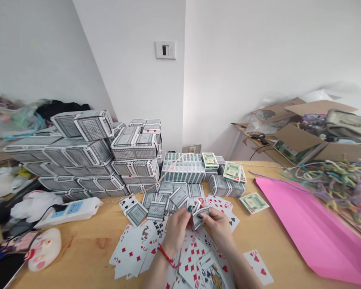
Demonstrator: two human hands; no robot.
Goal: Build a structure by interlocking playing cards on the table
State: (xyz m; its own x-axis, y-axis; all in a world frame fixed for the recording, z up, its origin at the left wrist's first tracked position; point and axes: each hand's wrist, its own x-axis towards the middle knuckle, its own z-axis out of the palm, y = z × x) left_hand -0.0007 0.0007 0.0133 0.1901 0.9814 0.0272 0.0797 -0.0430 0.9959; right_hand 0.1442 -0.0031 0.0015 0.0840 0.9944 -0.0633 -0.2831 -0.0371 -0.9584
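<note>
My left hand point(177, 226) and my right hand point(218, 224) meet over the wooden table point(87, 249), fingers pinched on a small stack of playing cards point(199, 212) held between them. A red string circles my left wrist. Loose cards lie face up under my forearms, a spread of red ones point(134, 249) at the left and one heart card point(258, 267) at the right. Face-down cards point(156, 208) are scattered just beyond my hands.
Stacked boxes of card decks point(87, 156) fill the back left, with a row of sealed decks point(182, 168) behind my hands. A white power strip point(69, 210) lies left. Pink paper point(307, 228), tangled pipe cleaners point(333, 180) and cardboard boxes point(297, 140) occupy the right.
</note>
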